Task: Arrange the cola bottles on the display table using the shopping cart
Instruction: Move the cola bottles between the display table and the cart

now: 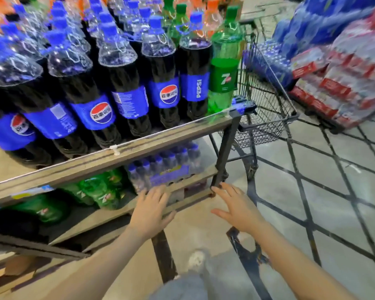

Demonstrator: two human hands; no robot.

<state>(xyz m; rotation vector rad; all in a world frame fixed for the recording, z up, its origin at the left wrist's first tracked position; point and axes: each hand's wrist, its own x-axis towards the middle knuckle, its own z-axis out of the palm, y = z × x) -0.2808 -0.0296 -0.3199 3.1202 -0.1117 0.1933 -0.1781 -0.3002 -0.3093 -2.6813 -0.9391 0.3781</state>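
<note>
Cola bottles (pixel 126 83) packed tight on tabletop, bare strip (pixel 0 161) front-left, shopping cart (pixel 266 100) beside corner

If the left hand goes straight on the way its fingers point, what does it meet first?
Most likely the pack of small cola bottles on the lower shelf; the left hand points up toward it. Depth is unclear, so the shelf edge may come first.

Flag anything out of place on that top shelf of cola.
One green 7Up bottle stands at the right end of the front row, beside the Pepsi bottles, right at the display table's corner. Nothing looks tipped or spilled. Both hands are empty.
</note>
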